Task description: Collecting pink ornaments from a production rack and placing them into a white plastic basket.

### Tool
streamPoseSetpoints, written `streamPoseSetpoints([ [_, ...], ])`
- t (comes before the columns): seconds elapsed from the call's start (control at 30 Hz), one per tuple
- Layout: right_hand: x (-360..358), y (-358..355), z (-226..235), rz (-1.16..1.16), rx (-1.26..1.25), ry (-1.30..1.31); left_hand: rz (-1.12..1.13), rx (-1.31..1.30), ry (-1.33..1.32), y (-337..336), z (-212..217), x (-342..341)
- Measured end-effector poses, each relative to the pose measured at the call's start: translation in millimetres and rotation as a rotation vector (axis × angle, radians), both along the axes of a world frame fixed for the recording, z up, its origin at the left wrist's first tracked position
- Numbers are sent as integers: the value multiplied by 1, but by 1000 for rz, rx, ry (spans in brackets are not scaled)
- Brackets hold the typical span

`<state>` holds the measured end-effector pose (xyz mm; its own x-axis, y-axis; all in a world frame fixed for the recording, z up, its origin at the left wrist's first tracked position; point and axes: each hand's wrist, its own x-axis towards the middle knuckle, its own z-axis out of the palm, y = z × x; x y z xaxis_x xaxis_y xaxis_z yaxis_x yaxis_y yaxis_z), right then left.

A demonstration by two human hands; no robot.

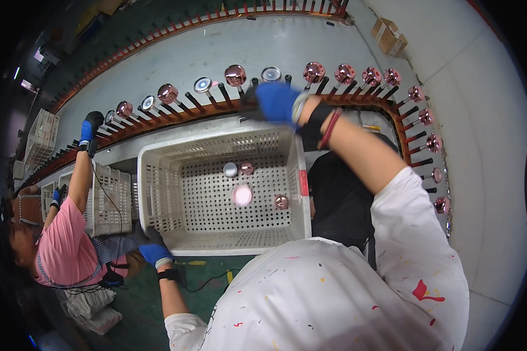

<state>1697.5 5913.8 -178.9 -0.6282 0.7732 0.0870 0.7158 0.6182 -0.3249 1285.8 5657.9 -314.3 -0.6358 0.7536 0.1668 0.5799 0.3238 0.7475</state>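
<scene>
My left hand (153, 246), in a blue and dark glove, grips the near left corner of a white perforated plastic crate (219, 250). Over the far side of the crate, my right hand (276, 103) reaches to the rail of upright holders; motion smears its dark fingertips, so any hold is hidden. Close to it are a shiny pink rounded metal piece (235, 75) and a piece showing a pale round face (271, 74), both on holders. Inside the crate lie a few similar pieces: a glossy pink one (281, 202), another pink one (247, 168), a silvery one (230, 169) and a bright pinkish disc (242, 195).
A curved brown rail (386, 105) with black-tipped holders and more pink pieces bends round to the right. At left, a co-worker in a pink shirt (70, 237) reaches to the same rail beside other white crates (112, 199). A cardboard box (389, 37) sits at the far right.
</scene>
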Motion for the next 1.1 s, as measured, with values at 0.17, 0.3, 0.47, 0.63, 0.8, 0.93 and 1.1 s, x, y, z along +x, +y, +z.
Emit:
streamPoseSetpoints([
  [0.17,130,99,-5,-705,283,-156,-18,3,152,9,5,9],
  [0.3,121,85,-48,-583,6,-161,40,-7,10,-5,0,-2],
  [0.47,36,30,-19,-320,89,-434,-31,-4,33,2,9,10],
  [0.63,-34,-54,-23,237,-92,-341,-43,3,-4,8,13,18],
  [0.8,-19,-18,-27,104,-104,31,-17,-42,37,10,9,17],
  [0.93,58,58,-18,-266,30,201,-62,-36,-47,19,13,29],
  [1.1,141,107,-44,-685,234,-51,-23,-29,-7,13,10,29],
])
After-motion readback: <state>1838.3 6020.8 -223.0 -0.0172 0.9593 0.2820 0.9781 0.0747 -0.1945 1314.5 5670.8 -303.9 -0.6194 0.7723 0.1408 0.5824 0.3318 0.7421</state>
